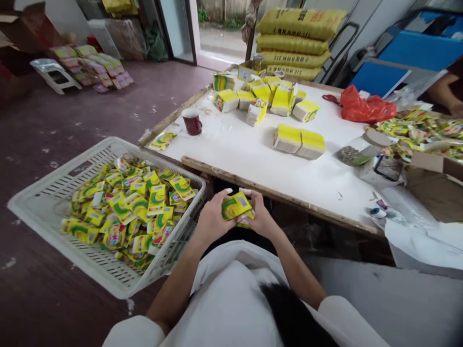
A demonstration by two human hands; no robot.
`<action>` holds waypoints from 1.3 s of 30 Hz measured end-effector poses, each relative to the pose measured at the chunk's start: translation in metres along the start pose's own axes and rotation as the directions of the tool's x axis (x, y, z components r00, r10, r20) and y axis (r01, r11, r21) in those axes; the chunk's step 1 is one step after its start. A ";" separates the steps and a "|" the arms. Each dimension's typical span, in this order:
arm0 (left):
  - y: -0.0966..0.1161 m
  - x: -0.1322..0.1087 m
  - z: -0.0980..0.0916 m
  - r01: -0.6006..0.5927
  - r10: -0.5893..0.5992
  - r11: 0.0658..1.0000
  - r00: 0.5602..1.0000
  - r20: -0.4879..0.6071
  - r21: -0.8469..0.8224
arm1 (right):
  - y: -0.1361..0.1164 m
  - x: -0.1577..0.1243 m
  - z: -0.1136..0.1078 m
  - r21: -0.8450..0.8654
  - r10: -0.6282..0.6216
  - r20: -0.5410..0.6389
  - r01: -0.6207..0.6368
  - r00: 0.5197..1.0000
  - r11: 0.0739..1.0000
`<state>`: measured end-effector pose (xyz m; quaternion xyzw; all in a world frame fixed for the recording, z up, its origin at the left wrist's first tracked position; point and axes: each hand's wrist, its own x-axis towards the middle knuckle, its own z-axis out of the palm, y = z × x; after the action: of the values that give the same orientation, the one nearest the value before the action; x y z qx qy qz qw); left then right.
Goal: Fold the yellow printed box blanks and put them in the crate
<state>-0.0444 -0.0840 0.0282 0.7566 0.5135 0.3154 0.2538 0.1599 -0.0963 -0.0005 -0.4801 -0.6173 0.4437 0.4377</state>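
Close to my lap, my left hand [216, 214] and my right hand [258, 215] are closed on a small yellow-and-green packet [237, 206]. Its broad face is turned up, and a bit of yellow and green shows beneath it between my fingers; I cannot tell whether that is a second packet. To the left of my hands stands a white plastic crate [39, 193] heaped with similar packets [126, 207]. Ahead of my hands, the wooden edge of the white table [231, 144] runs across.
Bundled stacks of yellow cards [299, 141] sit mid-table, with more behind. A dark red mug [192, 121] stands near the left edge. At right are a red plastic bag [367, 106], a pile of packets [419, 127], a cardboard box [437, 183] and another person's arm [446, 91].
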 end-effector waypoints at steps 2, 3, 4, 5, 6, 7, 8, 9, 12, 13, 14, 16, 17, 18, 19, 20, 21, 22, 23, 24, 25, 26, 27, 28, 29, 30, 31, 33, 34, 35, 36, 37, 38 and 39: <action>-0.017 -0.001 -0.017 0.108 -0.105 0.994 0.973 -0.204 0.005 | 0.002 -0.001 -0.020 -0.035 0.049 -0.064 -0.051 0.997 0.998; -0.027 -0.002 -0.026 0.205 -0.181 0.978 0.912 -0.369 0.027 | 0.002 -0.002 -0.033 -0.137 0.068 -0.118 -0.084 0.991 0.987; -0.035 -0.002 -0.035 0.272 -0.227 0.962 0.837 -0.497 0.019 | 0.002 -0.003 -0.045 -0.254 0.110 -0.138 -0.143 0.984 0.957; -0.043 -0.002 -0.041 0.309 -0.243 0.951 0.786 -0.569 0.021 | 0.002 -0.005 -0.054 -0.372 0.168 -0.150 -0.214 0.974 0.903; -0.048 -0.003 -0.043 0.323 -0.237 0.946 0.750 -0.618 0.029 | 0.002 -0.006 -0.060 -0.486 0.231 -0.148 -0.274 0.962 0.830; -0.050 -0.003 -0.042 0.304 -0.217 0.952 0.750 -0.625 0.033 | 0.003 -0.008 -0.062 -0.581 0.293 -0.143 -0.320 0.945 0.748; -0.050 -0.004 -0.037 0.265 -0.190 0.964 0.775 -0.602 0.037 | 0.004 -0.010 -0.060 -0.656 0.345 -0.137 -0.346 0.928 0.671; -0.048 -0.004 -0.029 0.214 -0.162 0.976 0.814 -0.558 0.029 | 0.006 -0.012 -0.055 -0.712 0.384 -0.128 -0.354 0.914 0.606; -0.042 -0.004 0.002 0.109 -0.122 0.992 0.917 -0.379 -0.057 | 0.015 -0.016 -0.030 -0.802 0.439 -0.115 -0.344 0.891 0.488; -0.042 -0.003 0.012 0.106 -0.130 0.991 0.933 -0.336 -0.087 | 0.018 -0.017 -0.023 -0.816 0.450 -0.115 -0.343 0.886 0.466; -0.045 -0.002 0.022 0.112 -0.141 0.987 0.943 -0.301 -0.111 | 0.021 -0.017 -0.018 -0.823 0.459 -0.115 -0.343 0.881 0.452; -0.052 0.002 0.041 0.127 -0.156 0.983 0.959 -0.238 -0.135 | 0.026 -0.017 -0.013 -0.825 0.473 -0.108 -0.344 0.874 0.448; -0.057 0.005 0.050 0.133 -0.158 0.982 0.968 -0.193 -0.138 | 0.027 -0.017 -0.012 -0.822 0.476 -0.100 -0.342 0.874 0.455; -0.062 0.007 0.060 0.139 -0.158 0.980 0.979 -0.128 -0.145 | 0.028 -0.017 -0.012 -0.819 0.478 -0.093 -0.340 0.873 0.462; -0.065 0.009 0.070 0.147 -0.157 0.976 0.986 -0.048 -0.159 | 0.029 -0.016 -0.013 -0.814 0.478 -0.087 -0.339 0.874 0.471; -0.069 0.010 0.080 0.157 -0.152 0.971 0.988 0.042 -0.180 | 0.029 -0.015 -0.013 -0.808 0.478 -0.085 -0.341 0.874 0.481; -0.071 0.011 0.089 0.168 -0.147 0.965 0.982 0.115 -0.202 | 0.029 -0.015 -0.013 -0.798 0.478 -0.084 -0.346 0.874 0.493; -0.073 0.011 0.096 0.176 -0.142 0.960 0.977 0.161 -0.218 | 0.029 -0.015 -0.012 -0.786 0.479 -0.085 -0.355 0.873 0.506; -0.074 0.010 0.102 0.180 -0.139 0.956 0.973 0.186 -0.229 | 0.030 -0.016 -0.012 -0.770 0.483 -0.087 -0.366 0.872 0.523; -0.075 0.009 0.106 0.182 -0.138 0.955 0.972 0.190 -0.235 | 0.031 -0.017 -0.012 -0.749 0.487 -0.088 -0.379 0.869 0.543; -0.076 0.007 0.108 0.180 -0.138 0.955 0.973 0.186 -0.234 | 0.031 -0.018 -0.013 -0.726 0.491 -0.087 -0.393 0.867 0.565; -0.076 0.005 0.107 0.181 -0.142 0.955 0.975 0.170 -0.235 | 0.032 -0.020 -0.015 -0.700 0.495 -0.083 -0.404 0.865 0.589; -0.075 0.003 0.105 0.183 -0.154 0.952 0.979 0.130 -0.245 | 0.031 -0.021 -0.018 -0.679 0.497 -0.076 -0.410 0.865 0.609; -0.073 0.001 0.101 0.182 -0.171 0.945 0.983 0.064 -0.270 | 0.030 -0.023 -0.022 -0.647 0.493 -0.064 -0.412 0.867 0.641; -0.069 -0.002 0.097 0.173 -0.188 0.934 0.982 -0.018 -0.314 | 0.027 -0.025 -0.027 -0.589 0.483 -0.044 -0.413 0.875 0.694; -0.064 -0.004 0.093 0.147 -0.201 0.913 0.974 -0.108 -0.380 | 0.023 -0.025 -0.031 -0.496 0.462 -0.023 -0.412 0.886 0.765; -0.057 -0.006 0.089 0.100 -0.210 0.879 0.959 -0.190 -0.466 | 0.017 -0.025 -0.033 -0.370 0.432 -0.005 -0.403 0.902 0.837; -0.037 -0.010 0.083 -0.029 -0.201 0.752 0.941 -0.270 -0.659 | 0.003 -0.023 -0.032 -0.097 0.352 0.010 -0.349 0.936 0.932; -0.026 -0.011 0.081 -0.077 -0.192 0.659 0.945 -0.266 -0.748 | -0.004 -0.021 -0.028 -0.018 0.313 0.016 -0.313 0.949 0.950; -0.015 -0.011 0.080 -0.091 -0.185 0.558 0.955 -0.231 -0.825 | -0.011 -0.018 -0.021 -0.003 0.278 0.025 -0.278 0.960 0.961; -0.004 -0.010 0.078 -0.066 -0.189 0.464 0.967 -0.172 -0.883 | -0.017 -0.016 -0.012 -0.033 0.245 0.042 -0.244 0.969 0.969; 0.005 -0.009 0.076 -0.020 -0.202 0.382 0.974 -0.104 -0.924 | -0.022 -0.014 -0.002 -0.076 0.211 0.050 -0.207 0.976 0.975; 0.012 -0.007 0.074 0.027 -0.228 0.311 0.973 -0.047 -0.950 | -0.025 -0.013 0.008 -0.104 0.178 0.050 -0.172 0.983 0.980; 0.018 -0.005 0.072 0.055 -0.268 0.250 0.963 -0.014 -0.967 | -0.028 -0.012 0.018 -0.113 0.144 0.043 -0.139 0.989 0.984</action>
<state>0.0183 -0.0988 -0.0085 0.3607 0.3132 0.5983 0.6433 0.1390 -0.1147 0.0211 -0.5346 -0.6161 0.4511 0.3620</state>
